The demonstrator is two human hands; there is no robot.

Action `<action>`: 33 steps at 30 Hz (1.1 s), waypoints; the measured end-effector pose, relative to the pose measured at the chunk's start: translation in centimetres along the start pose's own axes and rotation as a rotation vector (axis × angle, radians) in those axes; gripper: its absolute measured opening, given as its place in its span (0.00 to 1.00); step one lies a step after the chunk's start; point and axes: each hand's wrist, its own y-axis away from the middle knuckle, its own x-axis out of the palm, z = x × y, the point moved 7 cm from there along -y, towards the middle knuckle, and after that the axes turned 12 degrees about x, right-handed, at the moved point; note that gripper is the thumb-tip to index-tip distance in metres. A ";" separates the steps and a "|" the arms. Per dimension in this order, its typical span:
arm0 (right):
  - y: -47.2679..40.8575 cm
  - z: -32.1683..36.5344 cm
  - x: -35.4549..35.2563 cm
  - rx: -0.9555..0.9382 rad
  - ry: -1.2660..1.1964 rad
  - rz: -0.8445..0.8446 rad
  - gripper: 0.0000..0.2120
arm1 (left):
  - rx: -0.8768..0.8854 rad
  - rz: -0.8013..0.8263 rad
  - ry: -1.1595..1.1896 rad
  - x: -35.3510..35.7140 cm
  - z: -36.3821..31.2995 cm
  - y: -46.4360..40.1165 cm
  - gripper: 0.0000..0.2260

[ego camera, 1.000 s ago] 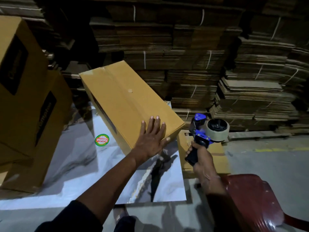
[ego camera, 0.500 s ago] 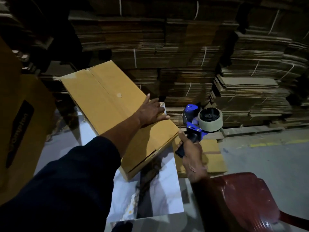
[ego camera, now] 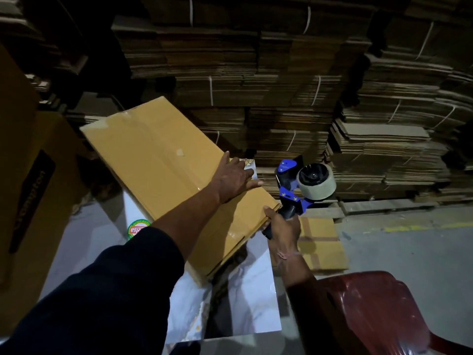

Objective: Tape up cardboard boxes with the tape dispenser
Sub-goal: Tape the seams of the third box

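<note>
The left hand (ego camera: 231, 176) has slid flat to the long brown cardboard box's (ego camera: 163, 160) far edge; the right hand (ego camera: 282, 226), fingers wrapped round the blue tape dispenser (ego camera: 304, 185), has closed in for taping.

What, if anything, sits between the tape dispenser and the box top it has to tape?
Nothing visible blocks it. The right hand holds the tape dispenser just off the near right edge of the cardboard box. The left hand lies flat on the box's right side and could get in the way of a pass there.

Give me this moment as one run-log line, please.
left hand: flat on box | right hand: grips tape dispenser beside box | taping: not started
</note>
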 end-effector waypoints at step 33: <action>-0.9 4.4 -5.1 0.072 0.193 0.248 0.08 | -0.279 -0.199 0.528 0.0 -2.6 3.4 0.26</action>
